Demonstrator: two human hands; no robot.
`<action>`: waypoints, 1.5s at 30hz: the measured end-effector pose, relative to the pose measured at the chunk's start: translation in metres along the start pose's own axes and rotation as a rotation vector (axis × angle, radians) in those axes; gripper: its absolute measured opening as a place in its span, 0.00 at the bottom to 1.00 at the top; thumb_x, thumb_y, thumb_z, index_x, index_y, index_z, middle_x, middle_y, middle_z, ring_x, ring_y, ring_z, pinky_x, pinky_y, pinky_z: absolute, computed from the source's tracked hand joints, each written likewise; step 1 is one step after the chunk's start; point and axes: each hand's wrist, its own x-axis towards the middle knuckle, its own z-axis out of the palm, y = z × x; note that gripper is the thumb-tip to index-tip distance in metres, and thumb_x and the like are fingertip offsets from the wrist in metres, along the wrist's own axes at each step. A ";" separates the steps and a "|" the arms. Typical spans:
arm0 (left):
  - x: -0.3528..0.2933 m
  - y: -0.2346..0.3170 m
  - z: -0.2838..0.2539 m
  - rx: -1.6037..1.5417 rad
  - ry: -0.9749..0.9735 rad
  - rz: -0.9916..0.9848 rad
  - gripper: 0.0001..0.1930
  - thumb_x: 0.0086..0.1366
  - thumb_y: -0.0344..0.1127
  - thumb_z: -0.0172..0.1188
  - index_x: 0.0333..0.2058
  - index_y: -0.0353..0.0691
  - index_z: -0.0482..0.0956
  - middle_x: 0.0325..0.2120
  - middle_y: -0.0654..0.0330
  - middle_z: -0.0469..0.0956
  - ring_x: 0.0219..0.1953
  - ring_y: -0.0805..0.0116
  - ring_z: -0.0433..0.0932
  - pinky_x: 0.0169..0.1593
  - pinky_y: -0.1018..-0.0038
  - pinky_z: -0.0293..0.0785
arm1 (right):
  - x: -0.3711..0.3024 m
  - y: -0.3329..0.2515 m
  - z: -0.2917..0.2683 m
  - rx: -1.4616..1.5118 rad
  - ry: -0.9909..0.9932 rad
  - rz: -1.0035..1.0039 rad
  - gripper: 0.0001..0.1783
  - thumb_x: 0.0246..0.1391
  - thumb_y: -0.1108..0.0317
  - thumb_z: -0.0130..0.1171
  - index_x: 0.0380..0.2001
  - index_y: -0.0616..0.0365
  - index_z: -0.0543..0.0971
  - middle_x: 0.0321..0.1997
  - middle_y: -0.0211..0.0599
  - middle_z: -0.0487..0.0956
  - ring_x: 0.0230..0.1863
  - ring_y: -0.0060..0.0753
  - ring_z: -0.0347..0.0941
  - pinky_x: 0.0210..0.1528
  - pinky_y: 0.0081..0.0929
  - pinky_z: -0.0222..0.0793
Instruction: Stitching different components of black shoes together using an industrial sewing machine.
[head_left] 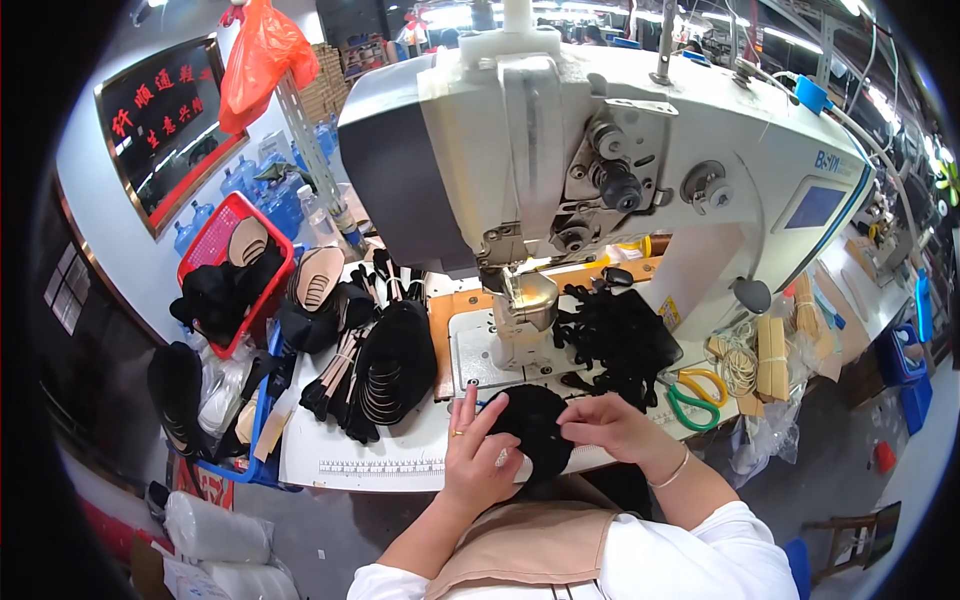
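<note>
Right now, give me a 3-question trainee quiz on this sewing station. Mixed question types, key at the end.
1. True or false: both hands touch the black fabric piece at the front edge of the sewing machine table.
2. Multiple choice: the scissors with yellow and green handles lie (A) to the person's right of the black fabric piece, (B) in the red basket, (C) in the left hand.
3. Fill in: the plastic bag hanging at upper left is ____ in colour.

Key: 1 true; the left hand and right hand both rest on it. 2 A. 3 orange.
</note>
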 end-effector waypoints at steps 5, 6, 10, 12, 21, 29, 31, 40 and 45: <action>0.018 -0.021 -0.017 -1.190 -0.295 -0.730 0.45 0.42 0.26 0.65 0.59 0.39 0.50 0.57 0.49 0.57 0.49 0.61 0.70 0.50 0.66 0.68 | 0.016 -0.019 -0.014 -0.262 0.017 0.038 0.05 0.53 0.71 0.55 0.31 0.62 0.75 0.22 0.21 0.70 0.25 0.10 0.62 0.26 0.12 0.59; 0.022 -0.031 -0.018 -1.366 -0.401 -0.868 0.46 0.42 0.26 0.66 0.60 0.38 0.50 0.57 0.48 0.57 0.48 0.63 0.70 0.48 0.69 0.70 | 0.019 -0.023 -0.014 -0.260 0.013 0.045 0.05 0.53 0.71 0.55 0.31 0.62 0.75 0.22 0.21 0.70 0.25 0.10 0.62 0.26 0.12 0.59; 0.027 -0.047 -0.011 -1.404 -0.742 -1.098 0.23 0.50 0.27 0.62 0.46 0.29 0.69 0.37 0.49 0.76 0.34 0.67 0.77 0.38 0.77 0.72 | 0.029 -0.044 -0.003 -0.679 -0.128 -0.175 0.06 0.52 0.71 0.55 0.33 0.62 0.74 0.22 0.25 0.70 0.25 0.13 0.62 0.26 0.15 0.60; 0.026 -0.042 -0.012 -1.368 -0.639 -1.072 0.14 0.54 0.29 0.60 0.39 0.29 0.74 0.28 0.52 0.79 0.29 0.69 0.77 0.35 0.78 0.72 | 0.029 -0.045 0.001 -0.563 -0.078 -0.084 0.05 0.53 0.71 0.54 0.31 0.62 0.75 0.22 0.23 0.71 0.25 0.12 0.62 0.27 0.14 0.59; 0.037 -0.030 -0.023 -1.391 -0.602 -1.107 0.12 0.60 0.35 0.54 0.37 0.31 0.75 0.30 0.56 0.79 0.20 0.72 0.73 0.27 0.78 0.71 | 0.025 -0.023 -0.018 0.058 -0.002 -0.046 0.12 0.50 0.74 0.59 0.40 0.61 0.75 0.30 0.23 0.75 0.27 0.09 0.64 0.26 0.10 0.57; 0.022 -0.033 -0.022 -1.366 -0.519 -1.052 0.12 0.61 0.37 0.54 0.37 0.34 0.75 0.30 0.59 0.78 0.20 0.75 0.73 0.26 0.79 0.70 | 0.016 -0.044 -0.038 0.056 0.287 -0.267 0.06 0.47 0.81 0.55 0.31 0.64 0.73 0.27 0.37 0.76 0.31 0.28 0.77 0.34 0.21 0.74; 0.021 -0.035 -0.023 -1.370 -0.520 -1.057 0.12 0.61 0.38 0.54 0.37 0.34 0.74 0.30 0.59 0.78 0.20 0.75 0.73 0.26 0.79 0.70 | 0.007 -0.050 -0.045 0.018 0.312 -0.329 0.09 0.47 0.80 0.56 0.35 0.66 0.74 0.27 0.35 0.77 0.29 0.25 0.76 0.32 0.18 0.75; 0.023 -0.038 -0.011 -1.461 -0.433 -1.081 0.16 0.63 0.40 0.49 0.39 0.32 0.72 0.31 0.54 0.77 0.19 0.73 0.72 0.24 0.79 0.70 | 0.027 -0.010 -0.012 0.084 0.166 -0.129 0.04 0.47 0.78 0.57 0.30 0.64 0.77 0.30 0.29 0.76 0.33 0.14 0.70 0.36 0.11 0.65; 0.023 -0.038 -0.010 -1.496 -0.391 -1.084 0.18 0.64 0.41 0.47 0.41 0.29 0.71 0.32 0.51 0.76 0.19 0.72 0.72 0.23 0.79 0.70 | 0.037 0.005 -0.006 0.013 0.199 -0.133 0.05 0.46 0.72 0.61 0.26 0.62 0.77 0.51 0.42 0.70 0.39 0.18 0.70 0.38 0.13 0.63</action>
